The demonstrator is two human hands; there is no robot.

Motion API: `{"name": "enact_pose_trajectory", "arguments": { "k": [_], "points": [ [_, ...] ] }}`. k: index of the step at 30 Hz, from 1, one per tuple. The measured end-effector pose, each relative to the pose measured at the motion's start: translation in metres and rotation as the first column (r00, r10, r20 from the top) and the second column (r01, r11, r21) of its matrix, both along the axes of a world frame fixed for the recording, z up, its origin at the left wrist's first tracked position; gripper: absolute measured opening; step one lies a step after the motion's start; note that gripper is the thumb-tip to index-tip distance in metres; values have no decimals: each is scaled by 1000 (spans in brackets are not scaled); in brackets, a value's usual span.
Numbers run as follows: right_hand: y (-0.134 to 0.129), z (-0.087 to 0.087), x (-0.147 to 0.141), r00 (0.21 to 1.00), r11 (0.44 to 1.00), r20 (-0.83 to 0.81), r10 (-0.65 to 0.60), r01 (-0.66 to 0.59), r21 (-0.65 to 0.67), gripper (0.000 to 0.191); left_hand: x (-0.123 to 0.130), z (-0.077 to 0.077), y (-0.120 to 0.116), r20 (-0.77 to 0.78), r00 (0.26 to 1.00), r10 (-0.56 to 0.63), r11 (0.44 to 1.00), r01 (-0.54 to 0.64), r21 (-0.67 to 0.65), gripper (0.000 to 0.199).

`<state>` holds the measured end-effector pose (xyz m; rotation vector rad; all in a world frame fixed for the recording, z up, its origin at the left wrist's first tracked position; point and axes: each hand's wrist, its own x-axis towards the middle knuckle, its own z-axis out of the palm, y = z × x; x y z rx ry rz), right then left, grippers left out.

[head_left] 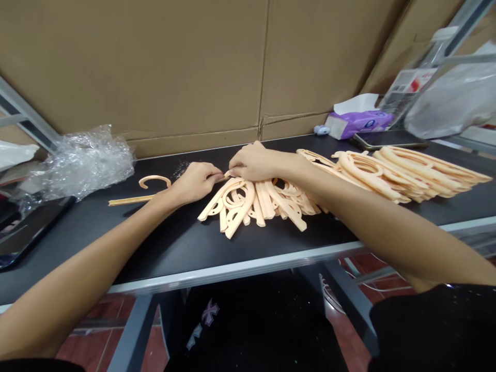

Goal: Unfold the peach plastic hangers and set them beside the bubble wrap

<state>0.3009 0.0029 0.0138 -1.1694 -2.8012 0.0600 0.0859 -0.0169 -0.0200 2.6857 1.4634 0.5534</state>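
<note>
My left hand (198, 182) is closed on a peach-coloured plastic clothes hanger (129, 200). Its curved hook and one straight arm stick out to the left, and the palm hides its middle. At the other end, my right hand (250, 161) pinches a short bit of the same colour between thumb and fingers, apparently part of that hanger. Just below and beside the right hand lies a heap of similar peach hanger pieces (242, 209) with round openings. A neater row of peach hangers (387, 173) lies further right, partly behind my right forearm.
Crumpled clear plastic wrap (89, 163) sits at the left, by a dark phone-like device (33, 227). At the back right are a purple tissue pack (360, 123) and a phone (389, 139). Tall cardboard (186, 77) stands behind the black tabletop (163, 253), between grey metal frame bars.
</note>
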Motion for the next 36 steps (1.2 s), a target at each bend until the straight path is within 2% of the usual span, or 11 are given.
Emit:
{"name": "enact_pose_trajectory", "arguments": {
  "k": [9, 16, 25, 36],
  "points": [
    [0, 0, -2, 1000, 1000, 14, -14, 14, -12, 31, 1, -4, 1, -5, 1000, -25, 998, 25, 54, 38],
    [1, -3, -3, 999, 996, 28, 32, -34, 87, 34, 1, -3, 2, -2, 1000, -3, 998, 3, 56, 36],
    [-4, 0, -5, 996, 989, 73, 42, -52, 141, 31, 3, -2, 2, -24, 1000, 12, 999, -11, 45, 37],
    [-25, 9, -12, 976, 966, 219, -1, -56, 254, 36, 3, 2, 2, -40, 999, -4, 1000, 5, 31, 37]
  ]
}}
